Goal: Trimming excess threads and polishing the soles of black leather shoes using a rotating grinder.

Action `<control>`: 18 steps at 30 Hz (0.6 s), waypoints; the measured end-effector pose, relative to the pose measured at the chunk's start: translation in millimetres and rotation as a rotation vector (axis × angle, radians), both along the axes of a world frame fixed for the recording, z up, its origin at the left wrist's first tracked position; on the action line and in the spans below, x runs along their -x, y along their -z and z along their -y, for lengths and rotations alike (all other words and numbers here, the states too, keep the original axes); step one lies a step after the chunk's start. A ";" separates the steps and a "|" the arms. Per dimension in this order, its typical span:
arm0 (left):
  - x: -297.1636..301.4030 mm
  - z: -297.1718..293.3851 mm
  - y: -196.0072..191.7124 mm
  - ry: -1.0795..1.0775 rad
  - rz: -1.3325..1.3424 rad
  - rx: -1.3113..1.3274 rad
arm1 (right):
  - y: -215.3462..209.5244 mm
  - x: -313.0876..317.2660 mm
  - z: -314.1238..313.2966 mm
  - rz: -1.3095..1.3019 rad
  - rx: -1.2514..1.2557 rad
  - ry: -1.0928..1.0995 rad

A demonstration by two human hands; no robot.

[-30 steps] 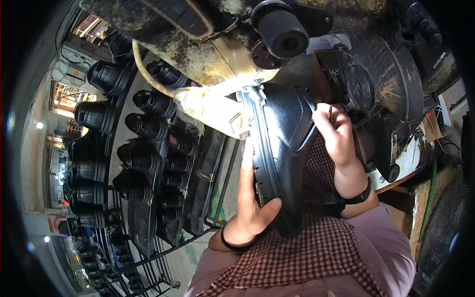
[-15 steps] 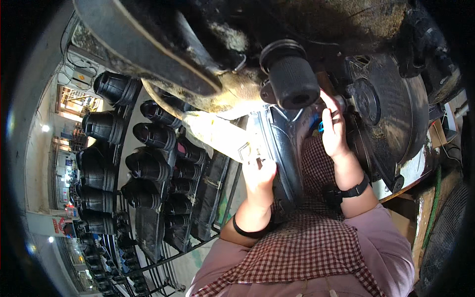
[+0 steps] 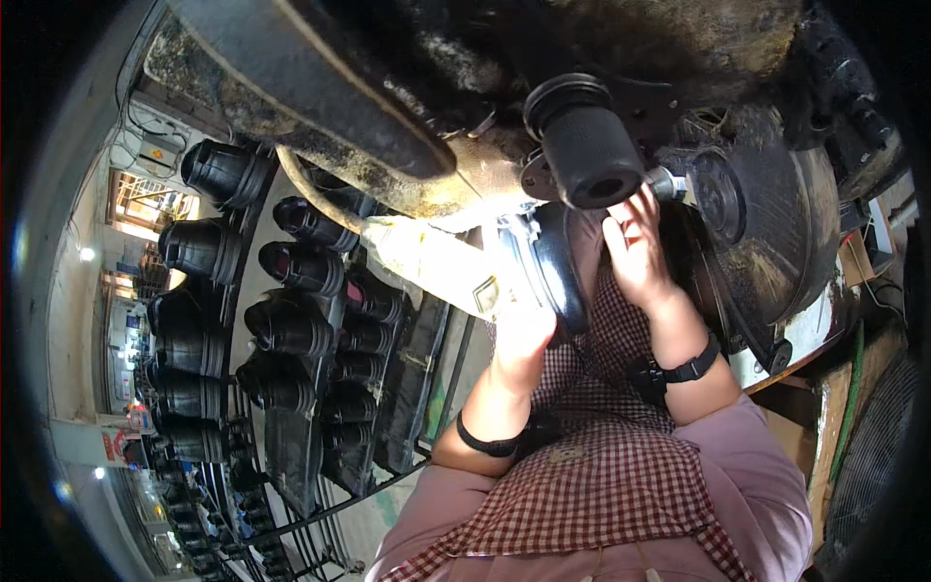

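The left hand point(image 3: 521, 330) was wrapped around the near edge of a glossy black moulded rubber boot point(image 3: 551, 276), its grip pressed onto the rim with the fingers mostly hidden behind the piece. The boot stood upright in the middle of the scene, pushed up against the underside of a grimy, crusted black machine point(image 3: 407, 107) that filled the far part of the view. The right hand point(image 3: 635, 252) reached up just right of the boot, fingers loosely curled and pinching at a small metal fitting point(image 3: 667, 182) beside a black ribbed cylindrical sleeve point(image 3: 587, 145) that jutted from the machine; how firmly that grip closed could not be told. A round, dirty black metal disc housing point(image 3: 766, 223) sat right of that hand. A dark band circled the left wrist, and a black wristwatch point(image 3: 684, 369) the right one. Both forearms rose from a red-and-white checked apron point(image 3: 592, 475) worn over pink sleeves. On the left, a dark wire rack point(image 3: 291, 456) carried rows of black rubber boots point(image 3: 281, 325), well apart from the hands. A pale, stained hose-like part point(image 3: 427, 257) ran from the machine toward the held boot.
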State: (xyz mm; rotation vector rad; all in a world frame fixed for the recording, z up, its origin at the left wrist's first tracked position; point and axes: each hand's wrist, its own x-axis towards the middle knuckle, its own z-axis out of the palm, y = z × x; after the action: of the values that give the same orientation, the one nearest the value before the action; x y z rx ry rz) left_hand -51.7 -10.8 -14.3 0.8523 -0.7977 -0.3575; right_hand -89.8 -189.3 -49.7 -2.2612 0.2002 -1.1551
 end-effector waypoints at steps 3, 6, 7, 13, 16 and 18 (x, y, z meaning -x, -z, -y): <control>-19.8 2.1 16.6 -0.028 -0.078 -0.026 | -1.0 -0.9 3.6 0.065 -0.039 0.009; -38.6 10.7 21.5 -0.065 -0.191 -0.060 | -3.3 1.4 9.4 0.021 0.041 0.038; -40.5 10.8 20.0 -0.080 -0.227 -0.073 | -5.4 2.0 9.0 0.023 0.038 0.034; -30.3 34.6 -11.4 -0.139 -0.325 0.028 | -13.8 11.0 7.8 -0.196 0.094 0.093; -38.2 38.8 -24.0 -0.310 -0.450 -0.154 | -16.6 21.8 0.7 -0.270 0.007 0.074; -37.2 47.0 -53.5 -0.302 -0.763 -0.158 | -18.1 39.8 -2.2 -0.360 -0.041 0.108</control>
State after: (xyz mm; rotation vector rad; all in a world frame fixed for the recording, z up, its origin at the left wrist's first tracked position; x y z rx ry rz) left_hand -14.5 -57.8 39.2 0.8778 0.0686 -0.4383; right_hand -129.7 -187.2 -31.6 -2.4307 0.4876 -0.7772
